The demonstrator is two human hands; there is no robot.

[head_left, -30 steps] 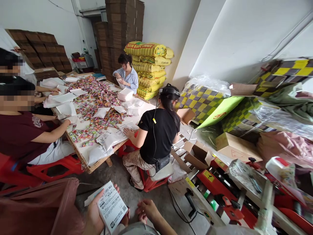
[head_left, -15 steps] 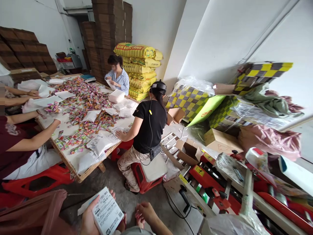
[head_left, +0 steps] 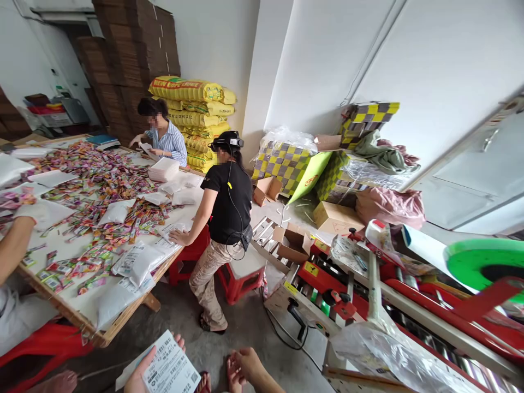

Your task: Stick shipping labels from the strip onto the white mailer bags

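My left hand (head_left: 139, 376) is at the bottom edge, closed around a white shipping label sheet (head_left: 170, 368) printed with barcodes; its thumb and fingertips curl over the sheet's edges. My right hand (head_left: 243, 364) hangs beside it over the grey floor, fingers loosely curled and close together, with nothing visible in them. Both hands are low in the view, well short of the work table (head_left: 102, 333).
Several people work at the long table covered with colourful sachets (head_left: 98, 191) and white mailer bags (head_left: 137, 262). One person in black (head_left: 227, 202) stands by a red stool (head_left: 239, 273). A red sealing machine (head_left: 368, 305) fills the right. Yellow sacks (head_left: 190, 109) and cardboard stacks line the back wall.
The view has swung to the right, so the table slid left and more of the red machine shows. The person in black rose from the stool. My hands keep the label sheet low.
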